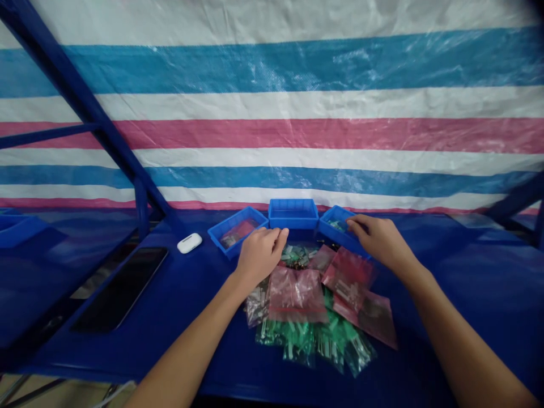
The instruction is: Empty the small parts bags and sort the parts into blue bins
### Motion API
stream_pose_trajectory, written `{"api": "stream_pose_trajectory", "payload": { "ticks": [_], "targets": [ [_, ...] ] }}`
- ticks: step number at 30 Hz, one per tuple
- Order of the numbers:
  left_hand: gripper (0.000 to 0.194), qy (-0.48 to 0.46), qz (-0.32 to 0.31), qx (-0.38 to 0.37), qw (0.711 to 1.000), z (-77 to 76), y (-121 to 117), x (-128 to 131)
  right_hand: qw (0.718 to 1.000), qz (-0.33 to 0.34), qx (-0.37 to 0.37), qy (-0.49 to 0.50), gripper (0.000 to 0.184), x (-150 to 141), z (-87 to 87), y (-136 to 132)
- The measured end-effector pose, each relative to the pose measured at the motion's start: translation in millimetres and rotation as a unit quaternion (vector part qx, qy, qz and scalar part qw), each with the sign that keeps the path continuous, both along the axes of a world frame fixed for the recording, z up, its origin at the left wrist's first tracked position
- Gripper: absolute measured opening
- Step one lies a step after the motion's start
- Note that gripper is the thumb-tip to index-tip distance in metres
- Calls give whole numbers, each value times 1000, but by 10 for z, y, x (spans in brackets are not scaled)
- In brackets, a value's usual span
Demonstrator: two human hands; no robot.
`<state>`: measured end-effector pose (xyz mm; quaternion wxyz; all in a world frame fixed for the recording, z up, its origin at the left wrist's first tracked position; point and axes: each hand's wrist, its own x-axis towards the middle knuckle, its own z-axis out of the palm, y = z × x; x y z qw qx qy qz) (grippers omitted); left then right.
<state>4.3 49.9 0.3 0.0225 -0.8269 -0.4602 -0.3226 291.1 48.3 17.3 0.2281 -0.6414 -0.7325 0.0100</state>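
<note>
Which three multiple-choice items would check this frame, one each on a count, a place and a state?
1. How many blue plastic trays stand beyond the bags? A. two B. three C. five
2. Where is the white earbud case? A. left of the trays B. inside a tray C. under a hand
3. How is the right hand? A. clenched in a fist B. open over the right tray C. holding a bag

1 B: three stand in a row. 2 A: it lies apart on the blue surface. 3 B: its fingers spread over the tray.

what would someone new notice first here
The striped tarp in blue, white and pink fills the top of the view. Below it, a heap of red and green plastic bags lies on the blue table, with three blue trays behind it, the right hand touching one tray.
</note>
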Motion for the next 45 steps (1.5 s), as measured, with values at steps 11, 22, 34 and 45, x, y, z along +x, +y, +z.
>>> {"api": "stream_pose_trajectory", "payload": {
  "ticks": [11,22,34,45],
  "targets": [
    [45,24,15,8,1000,-23,35,-19,967,5,-87,-239,14,-300,197,-477],
    [45,34,8,25,999,-55,38,-22,961,-17,-146,-236,23,-344,183,-531],
    [54,-280,-247,-305,876,130,-91,62,950,184,28,250,9,-528,441,-553],
    [36,-384,-184,-434,794,20,-60,122,830,88,-98,542,31,-779,11,-391]
  ]
}}
